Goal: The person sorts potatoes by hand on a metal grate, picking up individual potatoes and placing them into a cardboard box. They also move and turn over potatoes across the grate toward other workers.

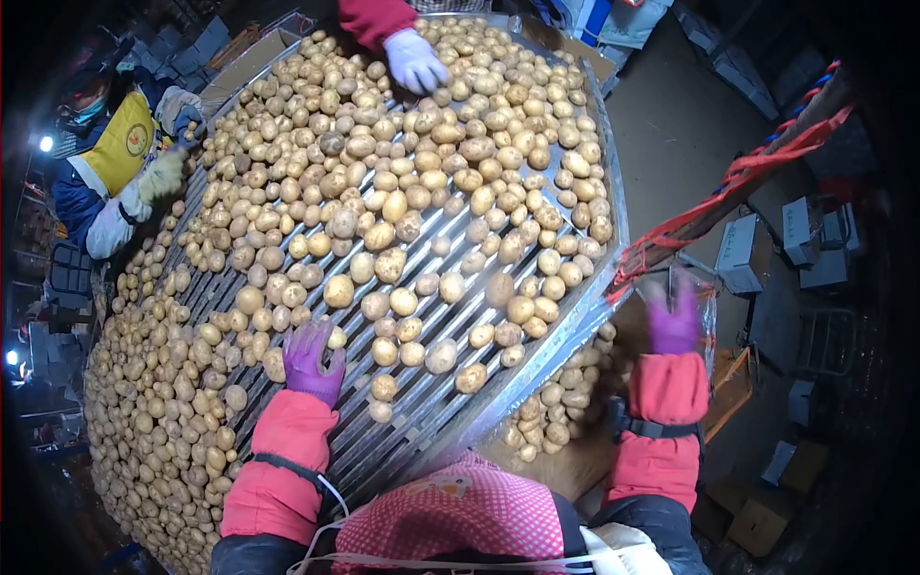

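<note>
Left of frame centre, loose potatoes point(338, 290) lay on slatted table point(350, 443), just ahead of left hand point(314, 364), farther from right hand point(674, 324). Hands were well apart: right's fingers spread, left's grip unclear.

Left fingers point(299, 342) beside potatoes point(338, 290) on slats point(360, 450), right fingers point(684, 305) near red wrapping point(744, 172)

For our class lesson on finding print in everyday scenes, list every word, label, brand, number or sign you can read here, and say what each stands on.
No text here can be read.
Boxes at the right: greenish marks, too blurred to read.
Yellow apron: round emblem, too small to make out.
Pink apron: print on the front, no readable words.
</note>
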Action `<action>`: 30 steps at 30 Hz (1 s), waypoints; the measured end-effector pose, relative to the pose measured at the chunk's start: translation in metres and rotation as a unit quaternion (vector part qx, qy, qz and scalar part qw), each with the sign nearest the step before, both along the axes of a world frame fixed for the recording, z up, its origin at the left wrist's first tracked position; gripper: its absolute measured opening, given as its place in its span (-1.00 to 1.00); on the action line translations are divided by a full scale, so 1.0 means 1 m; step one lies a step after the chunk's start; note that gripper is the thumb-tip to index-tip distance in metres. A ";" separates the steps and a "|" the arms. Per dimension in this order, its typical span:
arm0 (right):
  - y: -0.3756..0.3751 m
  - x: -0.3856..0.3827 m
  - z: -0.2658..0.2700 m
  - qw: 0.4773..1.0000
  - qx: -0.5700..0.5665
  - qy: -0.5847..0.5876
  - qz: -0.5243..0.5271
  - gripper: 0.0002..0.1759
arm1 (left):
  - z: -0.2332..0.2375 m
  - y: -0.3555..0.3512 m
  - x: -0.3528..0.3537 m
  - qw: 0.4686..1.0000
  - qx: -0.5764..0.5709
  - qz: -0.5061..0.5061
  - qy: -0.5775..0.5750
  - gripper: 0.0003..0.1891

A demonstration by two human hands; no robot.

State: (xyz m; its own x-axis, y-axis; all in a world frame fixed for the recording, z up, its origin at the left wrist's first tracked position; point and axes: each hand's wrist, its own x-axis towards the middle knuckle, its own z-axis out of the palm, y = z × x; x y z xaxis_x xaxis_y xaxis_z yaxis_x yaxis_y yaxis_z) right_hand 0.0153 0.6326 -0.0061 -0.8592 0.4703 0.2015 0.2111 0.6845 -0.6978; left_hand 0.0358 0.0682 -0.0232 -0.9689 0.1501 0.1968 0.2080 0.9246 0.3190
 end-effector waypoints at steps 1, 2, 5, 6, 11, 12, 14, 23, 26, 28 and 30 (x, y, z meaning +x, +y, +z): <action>-0.063 -0.016 0.038 0.991 -0.116 -0.038 0.050 -0.26 | 0.000 0.000 0.004 1.000 0.000 0.001 -0.009 -0.46; -0.082 -0.031 0.035 0.986 -0.003 -0.168 -0.023 -0.20 | 0.000 0.001 0.001 1.000 0.003 0.003 -0.011 -0.46; -0.117 -0.049 0.052 0.948 0.066 -0.280 -0.132 -0.10 | 0.003 0.002 -0.003 1.000 0.003 0.012 -0.012 -0.48; -0.124 -0.048 0.058 0.947 0.044 -0.280 -0.151 -0.07 | 0.003 0.002 -0.001 1.000 0.007 0.011 -0.011 -0.48; -0.148 -0.056 0.008 0.974 0.180 -0.062 0.124 0.14 | 0.005 0.001 -0.004 0.999 0.010 0.012 -0.032 -0.47; -0.149 -0.085 0.007 0.982 0.084 -0.131 0.109 0.15 | 0.006 0.000 -0.005 1.000 0.008 0.009 -0.027 -0.48; -0.156 -0.138 0.016 0.947 0.049 -0.297 0.112 0.16 | 0.006 0.001 -0.002 1.000 0.008 0.001 -0.016 -0.50; -0.322 -0.225 -0.072 0.960 0.082 -0.234 0.133 -0.18 | 0.011 0.002 -0.004 0.999 0.001 0.020 -0.031 -0.49; -0.305 -0.226 -0.022 0.950 -0.094 0.026 0.296 -0.29 | 0.009 0.003 -0.006 0.999 -0.015 0.014 -0.037 -0.48; -0.254 -0.217 0.002 0.950 -0.215 -0.047 0.223 -0.42 | 0.003 0.000 -0.005 0.999 -0.007 0.017 -0.032 -0.48; -0.182 -0.212 0.014 0.961 -0.179 -0.130 0.163 -0.53 | 0.003 -0.003 -0.003 0.999 0.000 0.022 -0.031 -0.49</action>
